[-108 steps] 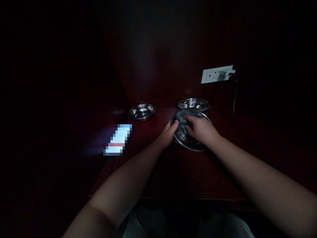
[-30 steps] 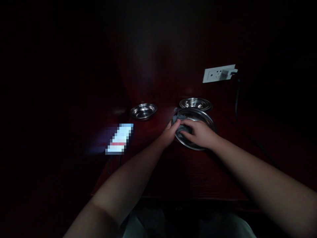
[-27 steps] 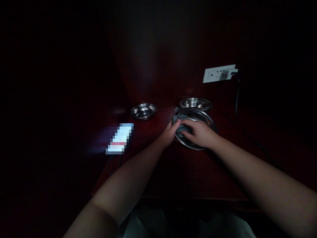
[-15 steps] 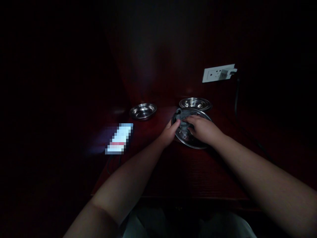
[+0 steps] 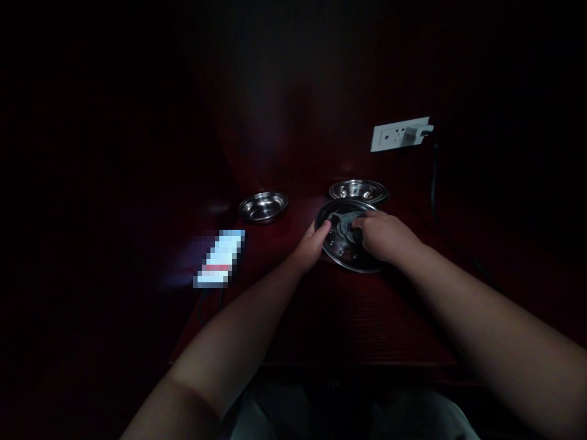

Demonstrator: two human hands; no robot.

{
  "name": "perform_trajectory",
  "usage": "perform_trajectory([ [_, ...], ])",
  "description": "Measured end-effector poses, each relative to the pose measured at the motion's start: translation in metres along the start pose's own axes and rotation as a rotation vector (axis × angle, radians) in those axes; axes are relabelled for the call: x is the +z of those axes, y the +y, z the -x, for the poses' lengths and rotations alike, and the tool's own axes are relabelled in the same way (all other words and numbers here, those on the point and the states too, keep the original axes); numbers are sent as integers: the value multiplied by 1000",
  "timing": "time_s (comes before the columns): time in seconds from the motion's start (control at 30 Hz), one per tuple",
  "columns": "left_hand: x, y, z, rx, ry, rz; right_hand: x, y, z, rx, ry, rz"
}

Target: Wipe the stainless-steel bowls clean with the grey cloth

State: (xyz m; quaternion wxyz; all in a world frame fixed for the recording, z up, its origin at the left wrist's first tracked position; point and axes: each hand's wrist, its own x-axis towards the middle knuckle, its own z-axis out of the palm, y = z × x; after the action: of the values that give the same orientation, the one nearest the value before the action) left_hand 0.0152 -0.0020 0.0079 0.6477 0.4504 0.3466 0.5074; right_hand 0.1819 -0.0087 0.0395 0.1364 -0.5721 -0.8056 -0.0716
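Note:
A shiny steel bowl (image 5: 342, 252) is tilted up over the dark red table. My left hand (image 5: 312, 244) grips its left rim, thumb on the inside and fingers hidden behind. Inside the bowl lies a crumpled grey cloth (image 5: 345, 225). My right hand (image 5: 384, 235) is closed on the cloth's right part, fingers bent against the inner wall. Just behind this bowl stand nested steel dishes (image 5: 358, 190). Another steel bowl (image 5: 263, 208) sits farther left on the table.
A lit phone (image 5: 220, 259), its screen blurred, lies at the left with a cable beneath it. On the back wall a white socket (image 5: 400, 134) holds a plug, whose dark cord (image 5: 433, 183) hangs down at the right. The table's front edge (image 5: 312, 365) is near me.
My right hand has slid rightward inside the bowl, its fingers curling more and pulling the cloth along. My left hand keeps its hold on the rim. The view has shifted slightly.

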Motion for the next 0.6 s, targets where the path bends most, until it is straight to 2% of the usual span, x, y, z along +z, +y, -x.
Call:
perform_trajectory([
  [0.23, -3, -3, -3, 27, -14, -29, -8, -3, 2, 59, -207, 67],
  [0.4, -4, -5, -4, 80, -26, 1, -13, -11, 7, -77, -307, -15],
  [0.6, -5, -8, -6, 99, -39, 38, -17, -23, 11, -245, -380, -291],
])
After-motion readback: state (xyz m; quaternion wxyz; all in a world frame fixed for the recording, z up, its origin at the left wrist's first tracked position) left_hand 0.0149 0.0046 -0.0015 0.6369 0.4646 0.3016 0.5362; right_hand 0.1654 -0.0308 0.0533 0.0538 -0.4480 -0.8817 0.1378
